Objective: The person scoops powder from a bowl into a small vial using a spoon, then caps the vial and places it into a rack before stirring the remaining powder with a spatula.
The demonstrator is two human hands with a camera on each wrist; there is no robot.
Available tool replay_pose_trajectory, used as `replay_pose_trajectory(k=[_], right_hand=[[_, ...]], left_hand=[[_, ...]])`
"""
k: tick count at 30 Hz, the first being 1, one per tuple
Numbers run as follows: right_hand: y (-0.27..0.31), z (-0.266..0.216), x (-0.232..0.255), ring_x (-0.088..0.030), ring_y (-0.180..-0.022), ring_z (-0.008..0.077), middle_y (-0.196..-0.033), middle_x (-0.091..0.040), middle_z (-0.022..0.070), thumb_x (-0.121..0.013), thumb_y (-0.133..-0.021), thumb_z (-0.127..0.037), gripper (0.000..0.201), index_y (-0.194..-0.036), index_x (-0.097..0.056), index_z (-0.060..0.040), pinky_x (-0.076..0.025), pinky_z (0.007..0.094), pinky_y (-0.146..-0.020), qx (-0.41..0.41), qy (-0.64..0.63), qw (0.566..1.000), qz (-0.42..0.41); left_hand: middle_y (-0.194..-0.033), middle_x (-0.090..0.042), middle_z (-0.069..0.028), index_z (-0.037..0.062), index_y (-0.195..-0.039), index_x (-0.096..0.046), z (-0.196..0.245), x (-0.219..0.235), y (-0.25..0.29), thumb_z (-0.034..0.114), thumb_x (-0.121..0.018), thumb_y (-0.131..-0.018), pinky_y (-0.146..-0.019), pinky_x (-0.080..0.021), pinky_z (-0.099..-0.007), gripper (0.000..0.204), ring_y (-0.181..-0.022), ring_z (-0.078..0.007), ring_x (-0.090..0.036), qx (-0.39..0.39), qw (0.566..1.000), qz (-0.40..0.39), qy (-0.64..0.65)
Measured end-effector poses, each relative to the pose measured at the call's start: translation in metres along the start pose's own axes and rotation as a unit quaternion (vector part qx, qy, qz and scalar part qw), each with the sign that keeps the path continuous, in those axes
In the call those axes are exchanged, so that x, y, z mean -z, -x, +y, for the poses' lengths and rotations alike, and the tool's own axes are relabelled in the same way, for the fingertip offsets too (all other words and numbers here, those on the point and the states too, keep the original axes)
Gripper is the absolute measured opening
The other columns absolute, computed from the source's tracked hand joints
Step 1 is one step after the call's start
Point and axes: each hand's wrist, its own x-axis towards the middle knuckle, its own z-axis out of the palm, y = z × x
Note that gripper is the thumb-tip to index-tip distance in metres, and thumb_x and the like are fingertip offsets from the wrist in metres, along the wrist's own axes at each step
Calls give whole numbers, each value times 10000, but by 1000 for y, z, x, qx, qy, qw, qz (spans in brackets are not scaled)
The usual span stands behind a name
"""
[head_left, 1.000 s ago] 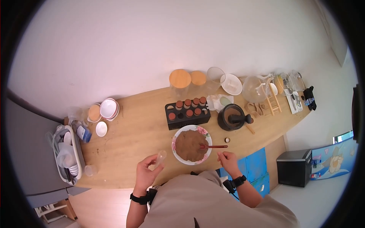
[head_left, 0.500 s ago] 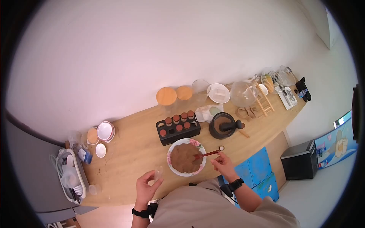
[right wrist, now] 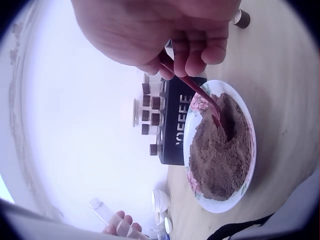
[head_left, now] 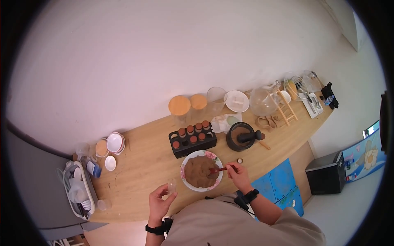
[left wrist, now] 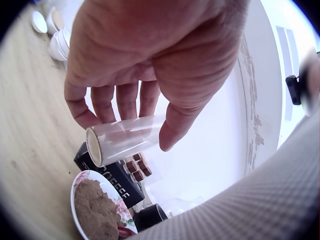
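Note:
My left hand [head_left: 159, 203] holds a clear, narrow tube [left wrist: 125, 140] between thumb and fingers, tilted just left of the bowl. The tube looks see-through, with no powder visible in it. At the bowl's right side my right hand [head_left: 239, 176] pinches the handle of a dark red spoon [right wrist: 202, 95]. Its head is dug into brown powder [right wrist: 220, 165] heaped in a white bowl [right wrist: 220, 206] with pink flowers on the rim. Behind the bowl stands a black rack [head_left: 193, 149] lettered "COFFEE", carrying several tubes with brown caps.
A small cap [head_left: 239, 160] lies right of the bowl. Beyond it stand a dark mortar [head_left: 230, 141] and its pestle [head_left: 251, 136]. Wooden-lidded jars [head_left: 179, 105] line the wall. Small white bowls [head_left: 114, 142] and a dish rack [head_left: 93, 201] are on the left.
My right hand has moved in to the spoon handle and taken hold of it; the powder around the spoon is now more disturbed. The left hand keeps the tube beside the bowl.

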Motion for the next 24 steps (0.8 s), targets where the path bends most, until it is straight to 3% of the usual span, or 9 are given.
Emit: replay_pose_trajectory(k=[1,10,12,13,18,21,24], right_hand=[[2,-4,-3,-572,-684,55,-827,-651,-23,-707,-1075,-165,178,-1179,-742,-25,-455,231,-615,-1,0,1000,-1],[4,-11,-13,-636,-798,105,-919,-703,38,-712,-1052,-102,165,-1191,-749,-22,-509,282,-696,68,100,992,-34],[10,-36,-14,-647,-792,156,-938,-689,77,-711,-1039,-80,171,-1200,-743,-31,-511,304,-705,151,168,973,-43],[13,-47,-15,-647,-792,156,-938,-689,77,-711,-1039,-80,171,-1200,-743,-31,-511,304,-705,148,167,974,-43],[17,-61,-13,-655,-792,251,-964,-652,105,-703,-1007,-26,194,-1195,-740,-52,-521,341,-715,240,298,919,-98],[22,-63,-13,-661,-808,268,-970,-659,108,-700,-1000,-19,194,-1186,-741,-54,-526,351,-720,211,236,946,-68],[21,-63,-11,-664,-810,243,-965,-663,97,-701,-1008,-29,170,-1172,-741,-47,-523,338,-725,208,299,928,-77]], left_hand=[[-1072,-785,-55,-28,-1227,-752,-1,0,0,-26,-843,-903,-810,-603,-285,336,-908,-126,-719,-13,1000,3,-4],[-1074,-783,-55,-29,-1232,-751,1,0,0,-25,-836,-909,-812,-600,-286,334,-921,-127,-720,-20,1000,3,-16],[-1088,-790,-55,-26,-1231,-757,6,-1,0,-11,-837,-910,-878,-582,-295,331,-961,-122,-719,-2,1000,3,-7],[-1102,-797,-55,-22,-1229,-763,8,-1,0,2,-838,-910,-945,-564,-304,329,-1002,-117,-718,7,1000,4,3],[-1116,-796,-58,-19,-1237,-761,10,-4,-3,5,-835,-914,-951,-563,-303,332,-1007,-118,-718,14,1000,-8,-10],[-1125,-796,-61,-16,-1241,-761,13,-6,-6,8,-836,-914,-952,-562,-302,336,-1011,-121,-719,10,1000,-9,-11],[-1133,-798,-60,-12,-1247,-761,13,-6,-7,12,-839,-913,-955,-560,-300,343,-1020,-122,-720,14,1000,-16,-7]])
